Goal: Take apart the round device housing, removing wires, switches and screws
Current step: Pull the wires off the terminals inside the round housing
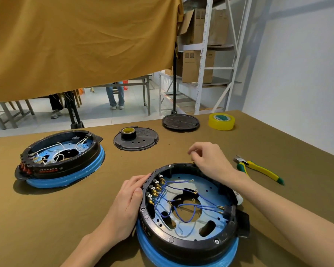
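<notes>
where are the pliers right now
In the head view the pliers lie on the table, right of the right hand and near the tape roll.

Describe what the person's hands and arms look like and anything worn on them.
Both arms are bare to the frame edge: no sleeves, gloves, watch, rings or bracelets show. The left hand and right hand have short, unpainted nails.

Red markings on the second housing (46, 169) are too blurred to read.
</notes>
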The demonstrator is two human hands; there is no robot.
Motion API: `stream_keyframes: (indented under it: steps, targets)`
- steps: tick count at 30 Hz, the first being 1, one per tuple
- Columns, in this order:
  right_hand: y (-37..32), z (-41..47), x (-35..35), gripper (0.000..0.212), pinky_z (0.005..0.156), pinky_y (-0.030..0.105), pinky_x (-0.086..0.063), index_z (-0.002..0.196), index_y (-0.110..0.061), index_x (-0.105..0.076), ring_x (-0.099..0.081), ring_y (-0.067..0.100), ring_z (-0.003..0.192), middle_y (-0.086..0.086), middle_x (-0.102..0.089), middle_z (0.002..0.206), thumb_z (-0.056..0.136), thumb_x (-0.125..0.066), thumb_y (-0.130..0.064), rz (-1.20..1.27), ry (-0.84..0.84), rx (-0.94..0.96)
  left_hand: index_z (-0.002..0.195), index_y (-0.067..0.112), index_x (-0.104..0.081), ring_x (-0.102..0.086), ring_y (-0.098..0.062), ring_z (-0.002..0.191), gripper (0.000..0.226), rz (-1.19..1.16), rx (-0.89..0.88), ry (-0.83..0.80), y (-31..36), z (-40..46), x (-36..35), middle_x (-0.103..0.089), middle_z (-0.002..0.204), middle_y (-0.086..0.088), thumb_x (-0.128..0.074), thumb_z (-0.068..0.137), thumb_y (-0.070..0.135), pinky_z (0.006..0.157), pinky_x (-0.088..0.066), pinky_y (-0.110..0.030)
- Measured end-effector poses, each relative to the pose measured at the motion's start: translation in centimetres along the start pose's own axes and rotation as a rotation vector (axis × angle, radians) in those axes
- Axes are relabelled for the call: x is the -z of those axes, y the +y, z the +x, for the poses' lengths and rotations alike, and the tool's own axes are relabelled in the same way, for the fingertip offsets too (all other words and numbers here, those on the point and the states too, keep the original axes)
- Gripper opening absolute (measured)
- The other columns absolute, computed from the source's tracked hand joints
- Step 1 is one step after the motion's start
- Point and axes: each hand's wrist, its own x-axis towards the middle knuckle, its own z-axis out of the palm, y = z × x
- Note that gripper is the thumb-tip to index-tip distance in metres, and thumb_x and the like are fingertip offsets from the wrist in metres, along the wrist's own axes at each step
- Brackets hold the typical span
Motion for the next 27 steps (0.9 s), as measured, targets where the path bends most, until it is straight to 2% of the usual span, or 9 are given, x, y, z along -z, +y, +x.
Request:
stream_keyframes:
  steps: [5, 7, 10, 13, 17, 20, 24, 27]
  targets:
    - [-5.0, -4.0, -0.6, 0.013, 0.076, 0.025, -0.051, 0.095, -0.021, -0.077, -0.061, 0.004, 0.08, -0.013, -0.07, 0.084, 0.093, -0.066, -0.016, 0.097, -0.054, 0.25, 0.146, 0.034, -0.052, -0.046, -0.003, 0.134, 0.065, -0.005, 0.011, 0.001, 0.2, -0.1, 0.1, -0.055, 0.132, 0.029, -0.019, 0.099, 0.063, 0.106, -0.036, -0.024]
    - [-6.0, -5.3, -1.1, 0.012, 0.076, 0.027, -0.051, 0.095, -0.022, -0.076, -0.06, 0.005, 0.079, -0.012, -0.069, 0.082, 0.093, -0.065, -0.02, 0.064, -0.118, 0.307, 0.146, 0.033, -0.053, -0.046, -0.003, 0.134, 0.065, 0.002, 0.018, -0.005, 0.3, -0.1, 0.2, -0.056, 0.133, 0.027, -0.02, 0.099, 0.063, 0.107, -0.037, -0.025]
    - [-6.9, -6.3, -1.7, 0.016, 0.075, 0.037, -0.055, 0.092, -0.025, -0.074, -0.063, 0.01, 0.078, -0.01, -0.069, 0.083, 0.094, -0.062, -0.035, 0.003, -0.276, 0.296, 0.147, 0.032, -0.052, -0.045, -0.004, 0.136, 0.064, 0.011, 0.024, -0.013, 0.4, -0.2, 0.2, -0.056, 0.136, 0.026, -0.02, 0.099, 0.061, 0.11, -0.038, -0.027]
    - [-7.1, -6.6, -2.1, 0.027, 0.073, 0.035, -0.055, 0.09, -0.026, -0.072, -0.063, 0.008, 0.076, -0.01, -0.068, 0.081, 0.096, -0.058, -0.047, 0.001, -0.28, 0.258, 0.149, 0.031, -0.05, -0.043, -0.002, 0.137, 0.066, 0.026, 0.036, -0.003, 0.4, -0.2, 0.2, -0.056, 0.139, 0.023, -0.019, 0.099, 0.06, 0.113, -0.038, -0.03]
    - [-7.2, -6.3, -2.4, 0.023, 0.07, 0.031, -0.056, 0.089, -0.026, -0.076, -0.065, 0.007, 0.073, -0.01, -0.07, 0.077, 0.092, -0.064, -0.045, -0.001, -0.301, 0.221, 0.151, 0.029, -0.049, -0.042, 0.001, 0.137, 0.069, 0.036, 0.053, 0.0, 0.3, -0.3, 0.1, -0.055, 0.141, 0.021, -0.018, 0.097, 0.062, 0.116, -0.038, -0.032]
    - [-7.3, -5.9, -2.9, 0.02, 0.062, 0.023, -0.049, 0.091, -0.027, -0.078, -0.062, 0.006, 0.067, -0.013, -0.067, 0.072, 0.091, -0.067, -0.043, -0.017, -0.327, 0.216, 0.151, 0.03, -0.049, -0.042, 0.001, 0.138, 0.069, 0.029, 0.053, -0.003, 0.2, -0.3, 0.1, -0.055, 0.141, 0.021, -0.019, 0.098, 0.061, 0.115, -0.038, -0.033]
    - [-7.2, -5.7, -3.2, 0.018, 0.063, 0.026, -0.05, 0.088, -0.024, -0.077, -0.061, 0.007, 0.066, -0.013, -0.063, 0.068, 0.094, -0.066, -0.037, -0.006, -0.32, 0.238, 0.15, 0.03, -0.049, -0.043, -0.001, 0.137, 0.068, 0.027, 0.048, -0.007, 0.2, -0.3, 0.3, -0.055, 0.14, 0.022, -0.019, 0.099, 0.061, 0.114, -0.04, -0.034]
    - [-7.1, -5.8, -3.3, 0.018, 0.065, 0.034, -0.054, 0.089, -0.019, -0.073, -0.062, 0.011, 0.066, -0.009, -0.066, 0.071, 0.098, -0.064, -0.032, 0.015, -0.334, 0.263, 0.15, 0.03, -0.049, -0.044, -0.001, 0.136, 0.068, 0.026, 0.049, -0.007, 0.3, -0.2, 0.2, -0.055, 0.139, 0.021, -0.019, 0.098, 0.061, 0.114, -0.04, -0.035]
